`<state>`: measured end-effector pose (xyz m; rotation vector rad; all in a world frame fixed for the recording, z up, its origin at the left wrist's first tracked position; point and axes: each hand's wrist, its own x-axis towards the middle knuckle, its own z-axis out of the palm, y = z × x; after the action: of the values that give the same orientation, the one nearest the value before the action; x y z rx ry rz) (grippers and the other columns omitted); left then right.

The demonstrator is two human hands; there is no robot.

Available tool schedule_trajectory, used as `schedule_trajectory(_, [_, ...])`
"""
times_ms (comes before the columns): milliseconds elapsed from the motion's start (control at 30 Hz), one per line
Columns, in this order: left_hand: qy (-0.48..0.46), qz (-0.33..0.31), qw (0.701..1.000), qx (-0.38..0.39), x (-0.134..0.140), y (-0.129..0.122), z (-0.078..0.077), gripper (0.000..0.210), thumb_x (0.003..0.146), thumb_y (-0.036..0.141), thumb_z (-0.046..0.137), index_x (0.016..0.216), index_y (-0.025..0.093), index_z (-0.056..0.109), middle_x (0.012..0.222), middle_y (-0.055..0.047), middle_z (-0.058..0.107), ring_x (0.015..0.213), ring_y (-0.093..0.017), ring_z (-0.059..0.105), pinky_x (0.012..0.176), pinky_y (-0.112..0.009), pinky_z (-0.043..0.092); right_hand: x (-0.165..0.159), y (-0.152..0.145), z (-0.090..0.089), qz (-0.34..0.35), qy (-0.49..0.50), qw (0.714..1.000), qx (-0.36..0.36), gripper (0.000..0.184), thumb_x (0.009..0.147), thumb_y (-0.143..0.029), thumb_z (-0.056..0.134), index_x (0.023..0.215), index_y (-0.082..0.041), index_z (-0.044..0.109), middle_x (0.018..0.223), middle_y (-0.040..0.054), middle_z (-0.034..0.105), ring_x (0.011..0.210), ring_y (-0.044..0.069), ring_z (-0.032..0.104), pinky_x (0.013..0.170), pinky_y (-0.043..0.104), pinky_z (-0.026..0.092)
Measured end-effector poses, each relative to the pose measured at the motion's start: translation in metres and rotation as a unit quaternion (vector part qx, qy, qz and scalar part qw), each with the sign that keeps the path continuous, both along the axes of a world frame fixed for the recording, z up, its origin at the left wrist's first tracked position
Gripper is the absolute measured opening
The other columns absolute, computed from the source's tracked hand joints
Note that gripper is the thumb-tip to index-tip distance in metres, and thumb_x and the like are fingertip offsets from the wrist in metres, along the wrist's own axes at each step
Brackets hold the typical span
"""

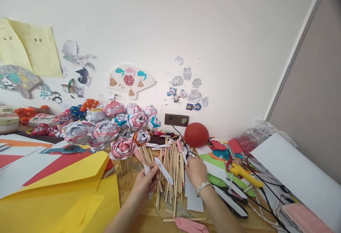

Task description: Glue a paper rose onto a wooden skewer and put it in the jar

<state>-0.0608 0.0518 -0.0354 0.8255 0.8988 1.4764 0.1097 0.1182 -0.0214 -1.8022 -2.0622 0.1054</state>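
My left hand (149,179) is closed on folded white paper pieces (163,171), one sticking out past the fingertips and another beside the thumb. Under and behind it lies a bundle of wooden sticks (174,176). To the right of the sticks, my right hand (196,171), with a silver bracelet at the wrist, reaches down with curled fingers. A narrow white strip and a black cord (182,137) are right by its fingertips; what it grips is hidden. White paper sheets (195,204) lie below this hand. A folded pink paper piece (191,225) rests at the front edge.
Paper flowers (123,147) stand at the back left, behind yellow paper (87,190). A red balloon (196,135) sits against the wall. At right are a yellow glue gun (246,175), its cord, scissors (231,151) and a large white sheet (298,176).
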Motion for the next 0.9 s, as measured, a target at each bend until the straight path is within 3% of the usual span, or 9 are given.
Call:
schedule_trajectory(133, [0.031, 0.015, 0.999, -0.006, 0.002, -0.001, -0.001, 0.045, 0.055, 0.055, 0.070, 0.065, 0.017, 0.048, 0.037, 0.011, 0.038, 0.031, 0.000, 0.019, 0.034, -0.016, 0.012, -0.004, -0.007, 0.018, 0.081, 0.084, 0.993, 0.000, 0.011, 0.078, -0.018, 0.051, 0.070, -0.017, 0.058, 0.070, 0.0022, 0.062, 0.068, 0.016, 0.058, 0.058, 0.022, 0.038])
schedule_trajectory(267, [0.071, 0.033, 0.997, -0.007, 0.003, -0.001, -0.001, 0.045, 0.056, 0.059, 0.067, 0.064, 0.018, 0.048, 0.031, 0.014, 0.028, 0.030, -0.002, 0.017, 0.034, -0.016, 0.012, -0.010, -0.021, 0.035, 0.141, 0.148, 0.979, 0.021, 0.008, 0.075, -0.019, 0.055, 0.067, -0.019, 0.056, 0.074, 0.0004, 0.062, 0.076, 0.016, 0.056, 0.066, 0.023, 0.039])
schedule_trajectory(400, [0.119, 0.067, 0.991, 0.002, 0.003, -0.002, 0.002, 0.047, 0.054, 0.060, 0.066, 0.062, 0.017, 0.050, 0.031, 0.013, 0.030, 0.030, -0.003, 0.020, 0.034, -0.017, 0.014, -0.018, -0.036, 0.042, 0.224, 0.196, 0.955, -0.011, 0.007, 0.071, -0.017, 0.058, 0.065, -0.018, 0.054, 0.070, -0.0016, 0.060, 0.068, 0.013, 0.055, 0.061, 0.020, 0.039])
schedule_trajectory(600, [0.184, 0.124, 0.975, 0.017, 0.003, -0.006, 0.006, 0.041, 0.055, 0.054, 0.068, 0.063, 0.016, 0.057, 0.039, 0.009, 0.039, 0.035, -0.006, 0.029, 0.036, -0.018, 0.021, -0.032, -0.048, 0.036, 0.230, 0.146, 0.962, 0.008, 0.013, 0.069, -0.010, 0.057, 0.061, -0.018, 0.052, 0.070, -0.0009, 0.057, 0.072, 0.014, 0.053, 0.062, 0.021, 0.035])
schedule_trajectory(733, [0.214, 0.140, 0.966, 0.028, 0.002, -0.006, 0.005, 0.037, 0.055, 0.050, 0.070, 0.058, 0.015, 0.057, 0.049, 0.004, 0.049, 0.043, -0.008, 0.037, 0.040, -0.018, 0.026, -0.035, -0.052, 0.036, 0.249, 0.116, 0.961, 0.011, 0.012, 0.072, -0.008, 0.054, 0.076, -0.019, 0.057, 0.079, 0.0010, 0.061, 0.080, 0.017, 0.054, 0.066, 0.022, 0.037])
schedule_trajectory(900, [0.217, 0.137, 0.966, 0.022, 0.001, -0.003, 0.000, 0.043, 0.062, 0.058, 0.060, 0.062, 0.016, 0.053, 0.045, 0.007, 0.041, 0.038, -0.006, 0.027, 0.036, -0.018, 0.020, -0.034, -0.058, 0.040, 0.307, 0.063, 0.949, 0.030, 0.025, 0.078, -0.005, 0.045, 0.092, -0.019, 0.060, 0.094, 0.0034, 0.063, 0.090, 0.019, 0.052, 0.077, 0.026, 0.037])
